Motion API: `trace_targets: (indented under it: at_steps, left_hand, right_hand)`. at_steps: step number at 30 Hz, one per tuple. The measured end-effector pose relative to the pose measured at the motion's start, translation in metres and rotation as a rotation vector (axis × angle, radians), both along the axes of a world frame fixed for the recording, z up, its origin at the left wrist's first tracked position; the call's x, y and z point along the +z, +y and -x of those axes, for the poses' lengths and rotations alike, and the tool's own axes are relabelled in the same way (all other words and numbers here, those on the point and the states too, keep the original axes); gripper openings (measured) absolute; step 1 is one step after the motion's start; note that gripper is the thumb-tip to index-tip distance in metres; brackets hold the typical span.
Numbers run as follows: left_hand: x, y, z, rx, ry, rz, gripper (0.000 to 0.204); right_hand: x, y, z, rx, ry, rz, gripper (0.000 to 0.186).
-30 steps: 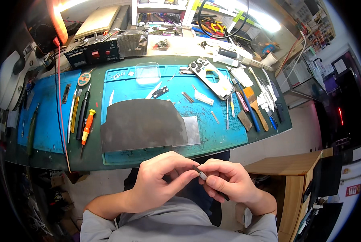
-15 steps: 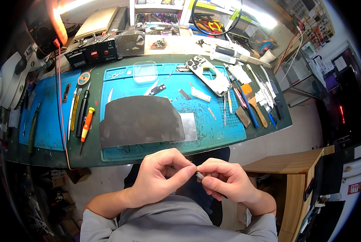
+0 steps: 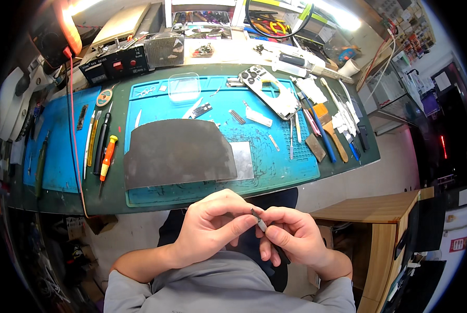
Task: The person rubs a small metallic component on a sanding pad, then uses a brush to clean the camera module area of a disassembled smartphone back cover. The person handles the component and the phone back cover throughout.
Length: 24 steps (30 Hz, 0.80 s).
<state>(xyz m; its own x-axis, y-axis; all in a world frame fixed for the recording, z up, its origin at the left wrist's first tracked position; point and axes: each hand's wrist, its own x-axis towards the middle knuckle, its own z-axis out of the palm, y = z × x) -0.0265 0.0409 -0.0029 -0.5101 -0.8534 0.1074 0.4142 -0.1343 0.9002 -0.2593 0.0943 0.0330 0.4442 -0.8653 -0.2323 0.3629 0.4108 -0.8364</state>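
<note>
Low in the picture, in front of the bench, I hold a small dark, slim tool point(image 3: 262, 226) with a silver section near its tip. My left hand point(image 3: 212, 224) pinches its tip between thumb and index finger. My right hand point(image 3: 296, 237) grips its body, thumb on the silver part and the other fingers curled around it. Just beyond my hands lie a dark grey sheet point(image 3: 178, 154) and a silver plate point(image 3: 242, 159) on a blue mat point(image 3: 285, 167).
The green bench point(image 3: 348, 161) holds a screwdriver point(image 3: 108, 158), brushes point(image 3: 335, 141), a white device frame point(image 3: 270, 94), a clear box point(image 3: 184, 86), a cable point(image 3: 75, 177) and a black power unit point(image 3: 116, 65). A wooden cabinet point(image 3: 369, 208) stands at my lower right.
The small tool now angles more steeply, with my right fingers shifted along it and its dark tip showing again between my left fingertips. The bench sits slightly higher in the picture.
</note>
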Motion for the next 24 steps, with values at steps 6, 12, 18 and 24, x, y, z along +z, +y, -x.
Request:
trace_targets:
  at_steps: [6, 12, 18, 24]
  left_hand:
    - [-0.002, 0.0, 0.0, -0.01, 0.009, -0.048, 0.017]
    - [-0.006, 0.0, 0.001, 0.002, -0.008, -0.057, 0.015]
    - [-0.004, 0.0, 0.003, 0.056, -0.025, 0.01, 0.015]
    - [-0.004, 0.0, 0.003, 0.106, -0.159, 0.137, 0.018]
  right_hand:
    - [-0.005, 0.002, -0.001, 0.0, -0.083, -0.057, 0.037]
    - [-0.009, 0.001, -0.001, 0.001, -0.101, -0.074, 0.035]
    - [-0.019, -0.003, 0.001, 0.009, -0.025, -0.01, 0.032]
    - [-0.038, -0.005, -0.005, -0.043, -0.026, 0.083, 0.027]
